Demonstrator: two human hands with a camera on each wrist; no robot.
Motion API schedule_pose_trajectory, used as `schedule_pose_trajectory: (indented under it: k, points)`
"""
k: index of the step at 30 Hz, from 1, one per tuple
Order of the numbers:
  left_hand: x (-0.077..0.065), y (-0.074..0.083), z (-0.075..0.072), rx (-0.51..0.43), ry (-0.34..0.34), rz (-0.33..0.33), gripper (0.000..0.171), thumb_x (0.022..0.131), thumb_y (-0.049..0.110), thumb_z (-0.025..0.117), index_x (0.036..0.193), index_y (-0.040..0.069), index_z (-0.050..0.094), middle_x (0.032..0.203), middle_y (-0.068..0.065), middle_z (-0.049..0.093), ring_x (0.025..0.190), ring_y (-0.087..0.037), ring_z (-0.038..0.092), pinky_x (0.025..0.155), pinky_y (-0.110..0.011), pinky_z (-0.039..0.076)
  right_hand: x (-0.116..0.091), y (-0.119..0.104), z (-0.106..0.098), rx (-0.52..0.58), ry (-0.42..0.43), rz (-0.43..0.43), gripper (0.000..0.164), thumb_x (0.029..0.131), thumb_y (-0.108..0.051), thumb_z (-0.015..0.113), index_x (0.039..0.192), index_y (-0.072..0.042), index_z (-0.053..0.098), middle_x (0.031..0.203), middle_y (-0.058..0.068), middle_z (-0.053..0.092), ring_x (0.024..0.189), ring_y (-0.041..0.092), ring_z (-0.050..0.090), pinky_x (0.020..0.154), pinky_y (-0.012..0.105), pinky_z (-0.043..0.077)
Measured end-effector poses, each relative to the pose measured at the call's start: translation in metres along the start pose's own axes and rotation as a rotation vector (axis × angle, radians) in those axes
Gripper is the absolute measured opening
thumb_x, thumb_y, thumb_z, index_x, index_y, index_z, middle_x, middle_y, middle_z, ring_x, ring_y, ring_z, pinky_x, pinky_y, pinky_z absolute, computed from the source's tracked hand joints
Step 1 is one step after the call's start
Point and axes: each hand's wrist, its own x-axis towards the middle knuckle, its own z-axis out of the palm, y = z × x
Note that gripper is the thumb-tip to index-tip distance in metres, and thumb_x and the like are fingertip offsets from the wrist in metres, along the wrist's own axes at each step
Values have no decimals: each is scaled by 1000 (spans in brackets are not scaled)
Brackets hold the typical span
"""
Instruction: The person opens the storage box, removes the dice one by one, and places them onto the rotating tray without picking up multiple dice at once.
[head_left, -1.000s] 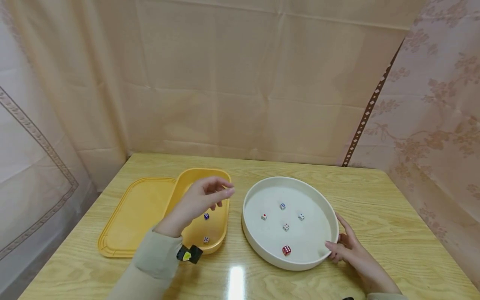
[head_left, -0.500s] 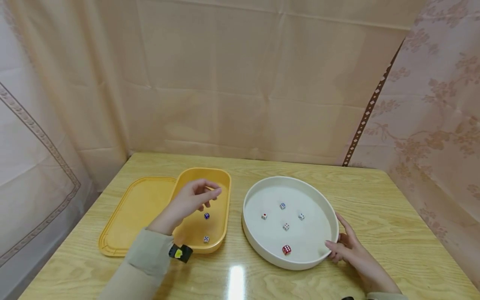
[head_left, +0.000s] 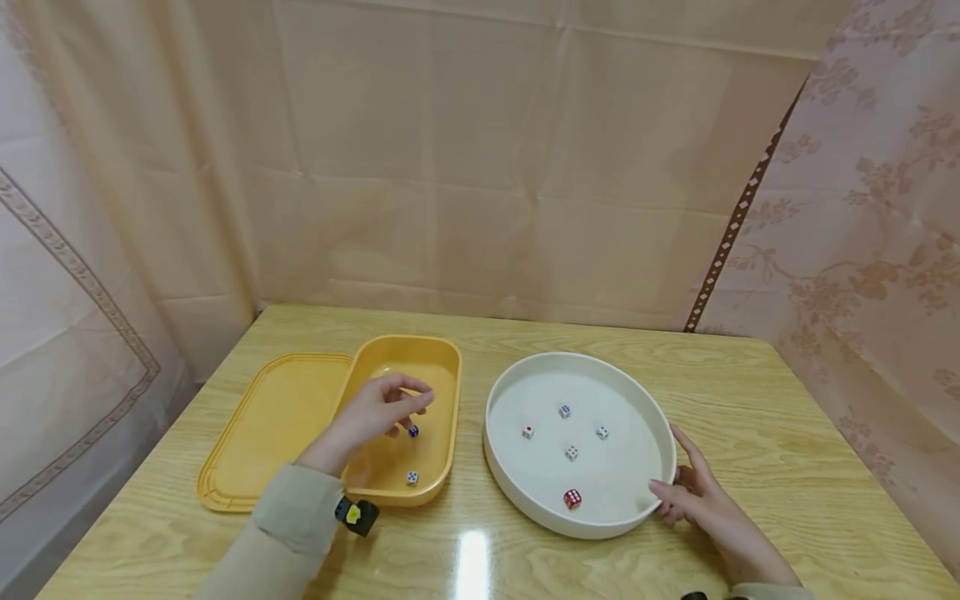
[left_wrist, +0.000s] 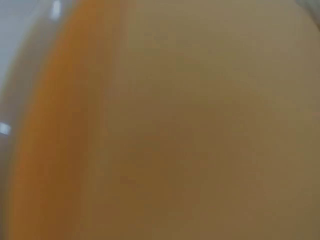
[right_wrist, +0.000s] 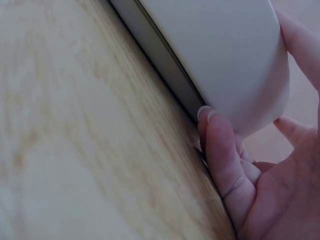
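My left hand hovers over the yellow box, its fingers loosely bent, with nothing visible between them. Just under its fingertips lies a blue die; a white die sits nearer the box's front end. My right hand grips the right side of a round white tray, thumb over the rim. In the right wrist view, other fingers press the tray's outer wall low down. Inside the tray are a large red die and several small white dice.
A flat yellow lid lies left of the box, partly under my left forearm. Everything stands on a wood-grain table, with curtains behind and at both sides. The left wrist view is a blur of yellow box wall.
My left hand has moved left and down, from the box's right edge to close over the blue die. The right hand and the tray have stayed in place.
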Motion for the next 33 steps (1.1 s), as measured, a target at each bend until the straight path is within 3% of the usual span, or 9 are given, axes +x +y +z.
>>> schedule_pose_trajectory:
  k: [14, 33]
  points:
    - [2, -13, 6, -11, -17, -51, 43, 93, 26, 70, 126, 2, 59, 96, -13, 68, 74, -20, 62, 62, -29, 48, -1, 0, 0, 0, 0, 0, 90, 98, -16, 61, 159, -30, -3, 97, 9, 54, 74, 17, 58, 65, 29, 52]
    - [3, -16, 0, 68, -39, -101, 45, 90, 20, 73, 126, -2, 57, 85, -6, 64, 67, -16, 56, 59, -28, 49, -2, -1, 1, 0, 2, -23, 89, 97, -15, 61, 159, -28, -2, 98, 10, 55, 75, 17, 59, 66, 29, 52]
